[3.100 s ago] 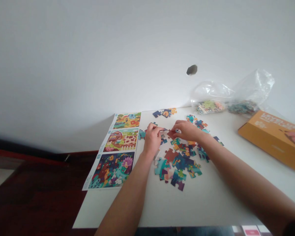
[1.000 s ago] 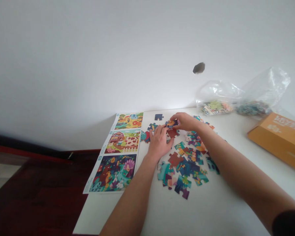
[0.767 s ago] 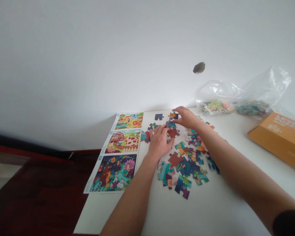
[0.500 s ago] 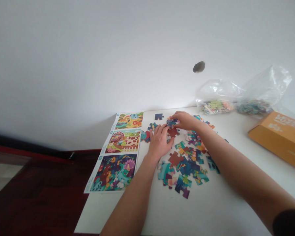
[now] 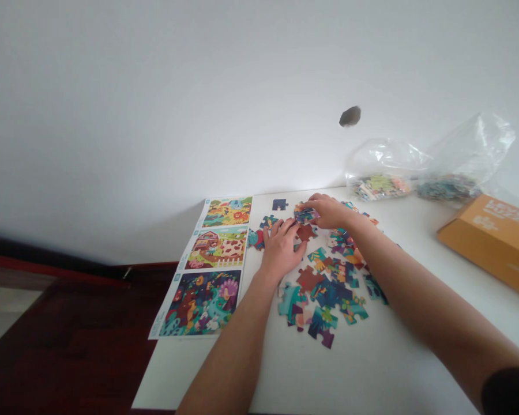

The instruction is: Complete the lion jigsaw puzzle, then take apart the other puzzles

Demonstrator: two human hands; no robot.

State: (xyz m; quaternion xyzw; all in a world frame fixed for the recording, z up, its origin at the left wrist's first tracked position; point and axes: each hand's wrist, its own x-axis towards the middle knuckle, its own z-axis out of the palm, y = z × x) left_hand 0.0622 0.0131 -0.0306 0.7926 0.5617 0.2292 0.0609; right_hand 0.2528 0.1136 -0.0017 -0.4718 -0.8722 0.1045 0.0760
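Note:
My left hand (image 5: 282,249) lies palm down with its fingers apart, fingertips over puzzle pieces near the back of the white table. My right hand (image 5: 328,212) bends in from the right, its fingers closed on a dark blue puzzle piece (image 5: 303,213) beside my left fingertips. A brown puzzle piece (image 5: 306,233) lies just under that spot. Nearer to me spreads a loose heap of colourful puzzle pieces (image 5: 328,291), some overlapping; my right forearm hides part of it. One navy puzzle piece (image 5: 279,204) sits alone at the back.
A sheet with three printed pictures (image 5: 225,272) runs along the table's left edge. At the back right are two clear bags of pieces, one bag (image 5: 380,185) left of the other bag (image 5: 452,184). An orange box (image 5: 484,242) stands at the right. The wall has a hole (image 5: 350,116).
My right fingers have shifted slightly to the right and show more of the pieces beneath them. My left hand has stayed nearly in place.

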